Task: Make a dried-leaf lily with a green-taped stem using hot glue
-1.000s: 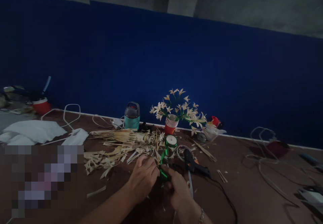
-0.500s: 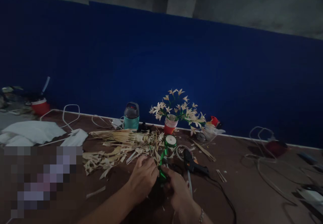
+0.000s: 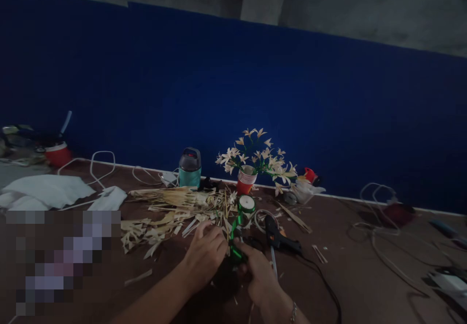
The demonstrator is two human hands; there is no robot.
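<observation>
Left hand (image 3: 205,257): left bare, with the fingers uncovered.
Right hand (image 3: 257,274): likewise left bare.
Forearms (image 3: 160,297): shown uncovered behind the grip, as far as the frame edge.
Bracelet (image 3: 293,312): a thin, pale chain is worn at the right wrist, just behind the grip.

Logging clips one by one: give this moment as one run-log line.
left hand: pinching green ribbon | right hand: gripping same ribbon | ribbon spool: just beyond hands | glue gun: lying right of hands, untouched
</observation>
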